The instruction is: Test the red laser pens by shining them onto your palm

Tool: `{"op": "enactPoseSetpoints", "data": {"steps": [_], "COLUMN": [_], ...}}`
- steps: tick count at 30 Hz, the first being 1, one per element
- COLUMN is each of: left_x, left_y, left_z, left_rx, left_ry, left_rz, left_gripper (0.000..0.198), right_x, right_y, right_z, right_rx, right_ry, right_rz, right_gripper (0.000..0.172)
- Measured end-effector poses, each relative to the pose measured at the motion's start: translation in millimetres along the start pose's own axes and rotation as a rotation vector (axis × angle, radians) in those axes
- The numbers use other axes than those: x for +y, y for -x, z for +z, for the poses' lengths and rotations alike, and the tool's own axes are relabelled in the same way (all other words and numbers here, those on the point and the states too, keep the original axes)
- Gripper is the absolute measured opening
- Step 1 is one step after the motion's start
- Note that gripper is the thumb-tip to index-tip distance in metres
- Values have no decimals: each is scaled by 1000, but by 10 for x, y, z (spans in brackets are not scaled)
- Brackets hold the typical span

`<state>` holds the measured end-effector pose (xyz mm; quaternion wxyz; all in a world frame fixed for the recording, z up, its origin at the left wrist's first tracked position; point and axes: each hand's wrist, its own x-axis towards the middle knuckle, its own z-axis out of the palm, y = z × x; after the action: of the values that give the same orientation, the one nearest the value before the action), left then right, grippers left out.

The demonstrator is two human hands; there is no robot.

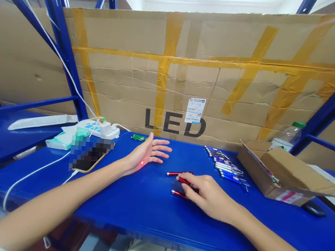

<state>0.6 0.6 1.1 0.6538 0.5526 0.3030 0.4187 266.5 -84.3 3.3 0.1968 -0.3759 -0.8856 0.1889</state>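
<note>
Pinched in the right hand [210,192], 1 red pen [183,180] sits between 2 others [179,193] over the table [145,211]; a red dot [142,163] on the spread, empty left hand [144,152] suggests beam-checking; moving on calls for release.

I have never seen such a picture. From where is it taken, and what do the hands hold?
There is no machine: these are a person's bare hands, seen by one camera worn on the head, looking forward and down. The right hand holds a red pen at the blue table. A second red pen lies beyond it, a third red pen nearer the camera. The left hand is open and holds nothing; a red light dot shows on it near the wrist. To the right are a row of pens and an open cardboard box; left, a phone.
</note>
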Motion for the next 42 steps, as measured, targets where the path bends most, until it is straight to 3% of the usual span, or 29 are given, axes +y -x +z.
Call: {"op": "enactPoseSetpoints", "data": {"steps": [3, 11, 18, 25, 32, 42], "left_x": [-3, -3, 3, 5, -6, -13], "left_y": [-5, 11, 0, 1, -3, -7], "left_z": [-5, 4, -6, -5, -14, -26], "left_rx": [2, 4, -1, 9, -9, -12], "left_ry": [0, 20, 9, 5, 7, 10], "left_rz": [6, -5, 0, 3, 3, 8], "left_gripper": [77, 75, 74, 75, 75, 76], "right_x": [11, 134, 73, 147, 78, 119], "right_y": [-4, -23, -7, -29, -14, -27], "right_z": [7, 14, 19, 31, 26, 31], "right_rx": [5, 197, 61, 117, 21, 110], "right_ry": [16, 177, 98, 259, 170, 231], "right_rz": [15, 118, 52, 184, 97, 165], "right_gripper": [34, 33, 32, 32, 31, 33]}}
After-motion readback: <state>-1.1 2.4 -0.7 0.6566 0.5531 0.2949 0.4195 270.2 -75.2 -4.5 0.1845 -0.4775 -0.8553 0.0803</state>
